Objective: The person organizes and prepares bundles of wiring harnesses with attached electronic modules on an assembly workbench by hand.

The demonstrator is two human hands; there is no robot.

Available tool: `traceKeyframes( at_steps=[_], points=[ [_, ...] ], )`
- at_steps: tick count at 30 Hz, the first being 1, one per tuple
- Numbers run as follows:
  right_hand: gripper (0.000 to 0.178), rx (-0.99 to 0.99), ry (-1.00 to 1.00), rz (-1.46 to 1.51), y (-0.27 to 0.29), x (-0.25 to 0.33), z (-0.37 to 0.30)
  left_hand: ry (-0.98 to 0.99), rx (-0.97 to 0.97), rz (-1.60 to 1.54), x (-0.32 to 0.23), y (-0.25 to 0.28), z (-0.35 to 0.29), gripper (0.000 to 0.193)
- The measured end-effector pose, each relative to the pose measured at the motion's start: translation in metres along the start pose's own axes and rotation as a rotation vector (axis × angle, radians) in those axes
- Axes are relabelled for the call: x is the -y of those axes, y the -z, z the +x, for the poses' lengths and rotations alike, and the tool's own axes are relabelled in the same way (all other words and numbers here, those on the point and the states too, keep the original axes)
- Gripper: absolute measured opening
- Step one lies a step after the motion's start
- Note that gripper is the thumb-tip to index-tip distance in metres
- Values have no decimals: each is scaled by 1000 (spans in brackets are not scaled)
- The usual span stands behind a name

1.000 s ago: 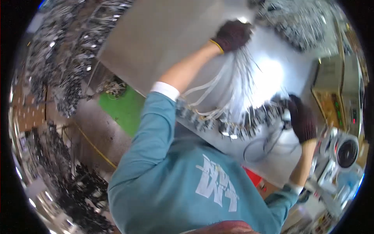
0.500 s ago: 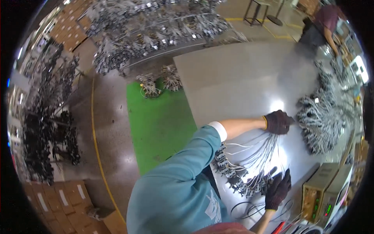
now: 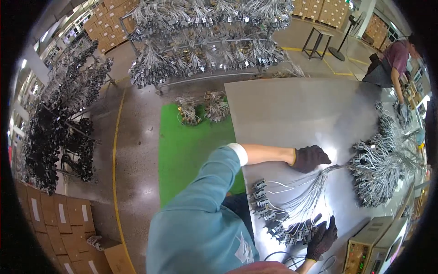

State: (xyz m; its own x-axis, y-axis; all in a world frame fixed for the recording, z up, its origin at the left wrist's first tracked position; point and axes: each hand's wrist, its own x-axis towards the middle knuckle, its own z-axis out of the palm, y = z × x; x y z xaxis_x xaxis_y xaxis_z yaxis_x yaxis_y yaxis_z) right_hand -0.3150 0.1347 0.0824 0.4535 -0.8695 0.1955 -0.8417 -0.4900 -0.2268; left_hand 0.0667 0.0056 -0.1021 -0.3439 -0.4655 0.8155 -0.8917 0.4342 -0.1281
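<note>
A bundle of thin grey cables (image 3: 315,189) fans out over the shiny table, with a curved row of dark connectors (image 3: 261,201) along its near and left ends. My left hand (image 3: 311,159), in a dark knit glove, is closed just above the gathered part of the bundle. Whether any cable is inside its fingers is hidden. From there the gathered cables bend right toward a large pile of grey cables (image 3: 376,171). My right hand (image 3: 322,238), gloved alike, is open beside the right end of the connector row, its thumb and fingers apart and stretched out.
A metal-cased device (image 3: 367,244) with lit digits stands at the near right. The table (image 3: 292,105) meets a green mat (image 3: 182,157) at left, where two cable bundles lie. Racks of cables (image 3: 210,50) stand beyond. A co-worker (image 3: 394,64) reaches over the far right.
My left hand has come down and left relative to the cables, and the bundle's gathered end now bends to the right. My right hand stays by the connectors. The view has shifted.
</note>
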Motion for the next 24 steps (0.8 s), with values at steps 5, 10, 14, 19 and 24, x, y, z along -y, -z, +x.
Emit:
traceKeyframes(
  at_steps=[5,10,14,19,24],
  points=[
    [52,-48,-111,-12,-1,12,-14,-163,239,-797,-56,71,44,39],
    [49,-44,-64,76,0,20,3,-547,270,-712,-102,93,90,68],
    [46,-67,25,147,-4,-21,-4,-454,270,-603,-124,89,102,69],
    [44,-74,-7,209,-9,-49,-12,-437,378,-631,-129,96,117,70],
    [45,-254,-157,476,-15,-28,-8,-316,406,-662,-136,83,106,68]
  ],
)
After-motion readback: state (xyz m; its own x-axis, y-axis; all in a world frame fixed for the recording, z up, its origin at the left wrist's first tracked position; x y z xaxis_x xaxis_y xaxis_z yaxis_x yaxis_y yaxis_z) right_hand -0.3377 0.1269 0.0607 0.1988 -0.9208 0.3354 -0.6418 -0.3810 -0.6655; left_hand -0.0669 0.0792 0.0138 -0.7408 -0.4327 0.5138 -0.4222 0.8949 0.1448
